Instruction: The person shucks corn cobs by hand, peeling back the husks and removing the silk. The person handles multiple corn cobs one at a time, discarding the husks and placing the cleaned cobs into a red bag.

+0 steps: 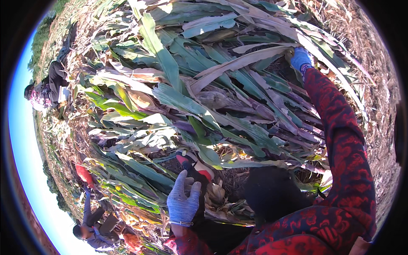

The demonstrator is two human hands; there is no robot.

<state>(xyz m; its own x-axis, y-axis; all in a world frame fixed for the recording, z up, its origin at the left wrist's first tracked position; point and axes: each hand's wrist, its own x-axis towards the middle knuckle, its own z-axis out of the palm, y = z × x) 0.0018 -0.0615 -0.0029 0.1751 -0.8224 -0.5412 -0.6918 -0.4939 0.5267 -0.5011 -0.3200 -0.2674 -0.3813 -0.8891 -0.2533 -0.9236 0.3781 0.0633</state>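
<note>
Cut corn stalks (274, 110) with green, purple and dried leaves lie in a thick heap before me. My right hand (301, 59), in a blue knit glove, reaches to the heap's far right side, against the end of a dry corn leaf (242, 62). Its fingers are partly hidden, so its grip is unclear. My left hand (185, 199), in a pale blue-grey glove, is raised above my leg with fingers apart and nothing in it. A husk-wrapped corn ear (140, 98) shows among the leaves at left. My shoe (199, 164) rests at the heap's near edge.
Two people, one at the upper left (47, 86) and one at the lower left (98, 232), are low among the stalks. A red-orange bag (83, 174) lies near the lower one. Dry straw-covered ground (379, 127) runs along the right.
</note>
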